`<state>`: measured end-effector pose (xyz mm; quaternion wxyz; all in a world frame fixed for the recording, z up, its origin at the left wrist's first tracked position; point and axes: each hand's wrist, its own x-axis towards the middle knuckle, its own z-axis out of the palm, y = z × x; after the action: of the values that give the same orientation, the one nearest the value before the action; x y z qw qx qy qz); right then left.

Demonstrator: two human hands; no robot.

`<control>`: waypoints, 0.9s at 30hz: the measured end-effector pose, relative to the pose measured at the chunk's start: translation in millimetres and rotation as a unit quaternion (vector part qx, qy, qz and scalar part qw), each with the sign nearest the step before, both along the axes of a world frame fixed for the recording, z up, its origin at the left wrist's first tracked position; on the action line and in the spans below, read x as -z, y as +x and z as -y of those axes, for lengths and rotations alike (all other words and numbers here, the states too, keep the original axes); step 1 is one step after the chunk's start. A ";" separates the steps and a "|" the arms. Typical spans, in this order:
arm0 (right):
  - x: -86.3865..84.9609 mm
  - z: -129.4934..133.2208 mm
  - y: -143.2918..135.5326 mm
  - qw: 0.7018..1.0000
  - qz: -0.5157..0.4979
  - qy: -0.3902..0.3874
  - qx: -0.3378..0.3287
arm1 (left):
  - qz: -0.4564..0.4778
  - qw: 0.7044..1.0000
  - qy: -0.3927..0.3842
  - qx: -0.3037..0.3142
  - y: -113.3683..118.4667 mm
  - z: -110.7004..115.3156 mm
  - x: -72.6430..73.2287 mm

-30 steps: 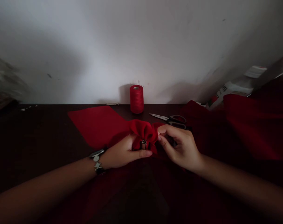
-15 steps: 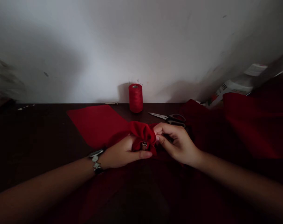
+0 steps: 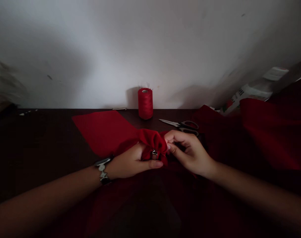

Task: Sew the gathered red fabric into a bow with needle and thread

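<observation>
Bunched folds of red fabric (image 3: 151,137) are gripped in my left hand (image 3: 131,162), its thumb lying along the near side. A ring shows on one of its fingers among the folds, and a watch and a bracelet (image 3: 102,170) circle the wrist. At the right edge of the bunch, my right hand (image 3: 190,150) is closed, thumb and forefinger pinching the red fabric. Whether a needle or thread is also between those fingertips cannot be made out. Just beyond the hands lie scissors (image 3: 177,124) with dark handles, blades pointing left.
A red thread spool (image 3: 145,104) with several needles stuck in its top stands by the wall (image 3: 110,59). Flat red cloth (image 3: 103,130) lies on the dark table (image 3: 41,142) at left. More red cloth (image 3: 271,132) and a tilted bottle (image 3: 254,94) are at right.
Hands and fabric keep nearly the same pose. The view has shifted very slightly, with the spool and scissors appearing a little further right.
</observation>
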<state>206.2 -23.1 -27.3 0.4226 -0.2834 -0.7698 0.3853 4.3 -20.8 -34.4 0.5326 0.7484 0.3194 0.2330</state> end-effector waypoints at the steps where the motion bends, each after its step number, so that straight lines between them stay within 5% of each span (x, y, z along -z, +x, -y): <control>1: -0.4 1.9 -0.7 1.000 0.008 0.014 0.010 | 0.001 1.000 0.003 0.000 -0.1 0.3 0.2; 6: -4.0 4.9 0.4 0.994 0.066 0.081 0.022 | 0.003 1.000 0.014 -0.014 -0.5 1.3 0.7; 12: -11.4 -1.4 5.9 0.997 0.075 0.000 -0.004 | 0.003 0.999 0.011 -0.043 0.5 0.8 -2.0; 27: -18.7 9.4 -0.7 0.986 0.119 0.010 0.119 | -0.019 0.997 0.038 -0.061 0.0 1.3 -0.2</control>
<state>205.6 -32.5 -8.6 0.3738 -0.4126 -0.7791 0.2881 4.3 -22.0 -34.2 0.4829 0.7513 0.3652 0.2626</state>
